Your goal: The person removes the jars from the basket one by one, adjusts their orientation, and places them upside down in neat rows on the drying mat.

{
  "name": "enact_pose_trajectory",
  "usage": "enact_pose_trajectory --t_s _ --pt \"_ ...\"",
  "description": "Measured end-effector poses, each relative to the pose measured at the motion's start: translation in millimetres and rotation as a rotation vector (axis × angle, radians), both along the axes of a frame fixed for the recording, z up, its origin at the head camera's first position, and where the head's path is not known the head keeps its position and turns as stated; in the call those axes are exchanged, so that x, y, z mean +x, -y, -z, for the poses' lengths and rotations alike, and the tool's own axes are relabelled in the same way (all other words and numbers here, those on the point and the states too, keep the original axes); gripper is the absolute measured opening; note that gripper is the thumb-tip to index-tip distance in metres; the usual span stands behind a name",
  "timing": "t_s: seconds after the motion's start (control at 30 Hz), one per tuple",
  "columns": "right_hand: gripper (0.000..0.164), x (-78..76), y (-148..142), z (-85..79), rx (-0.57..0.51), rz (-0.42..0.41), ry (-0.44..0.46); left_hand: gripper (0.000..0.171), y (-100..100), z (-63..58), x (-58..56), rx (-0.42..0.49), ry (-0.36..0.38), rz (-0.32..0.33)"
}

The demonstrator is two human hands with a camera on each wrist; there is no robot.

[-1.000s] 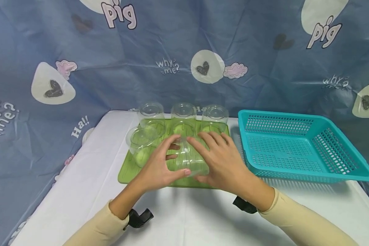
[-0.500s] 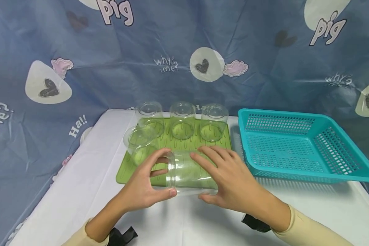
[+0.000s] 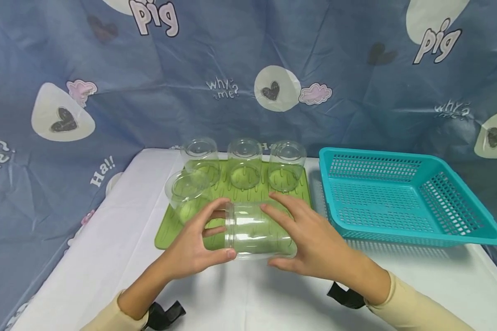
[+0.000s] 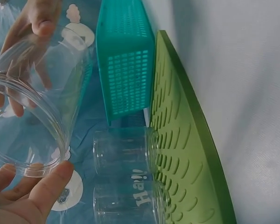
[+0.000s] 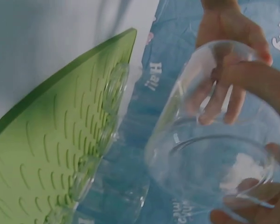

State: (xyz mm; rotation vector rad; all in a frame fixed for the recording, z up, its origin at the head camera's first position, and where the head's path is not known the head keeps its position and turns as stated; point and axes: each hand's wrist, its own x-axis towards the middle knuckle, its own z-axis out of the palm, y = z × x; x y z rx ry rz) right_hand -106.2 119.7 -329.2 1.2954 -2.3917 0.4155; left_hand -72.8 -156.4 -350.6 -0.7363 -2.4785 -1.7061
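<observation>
A clear, empty-looking jar (image 3: 258, 230) lies on its side between my two hands above the green ridged mat (image 3: 169, 233). My left hand (image 3: 193, 250) grips its threaded mouth end, thumb below and fingers above. Around the base end curls my right hand (image 3: 314, 239), thumb low and fingers over the top. The jar's open mouth (image 4: 25, 130) shows in the left wrist view, and its round base (image 5: 219, 163) in the right wrist view. My hands cover parts of both ends.
Several similar clear jars stand on the mat, apparently mouth down: a back row with a middle jar (image 3: 244, 161) and a right jar (image 3: 287, 163), plus a front-left jar (image 3: 187, 191). A turquoise perforated basket (image 3: 397, 234) sits on the white table (image 3: 107, 239) to the right.
Both hands have brought the jar closer to me and spread farther apart, leaving more of its wall visible. In the last half second they have barely moved.
</observation>
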Motion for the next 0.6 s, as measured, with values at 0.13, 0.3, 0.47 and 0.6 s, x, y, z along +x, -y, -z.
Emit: enact_pose_trajectory --t_s 0.13,0.3,0.47,0.6 --pt "0.108 -2.4 -4.0 0.4 -0.059 -0.061 0.042 0.087 2.0 -1.6 -0.5 0.036 0.025 0.017" --pt "0.103 -4.1 -7.3 1.7 -0.107 -0.125 0.059 0.084 5.8 -0.3 -1.5 0.079 0.025 0.057" --pt "0.1 -6.7 -9.1 2.1 -0.208 -0.24 0.044 0.078 9.2 -0.8 -1.7 0.159 0.033 0.132" --pt "0.102 -8.3 -8.9 0.8 -0.284 -0.337 0.023 0.074 9.9 -2.5 -2.0 0.287 0.082 0.237"
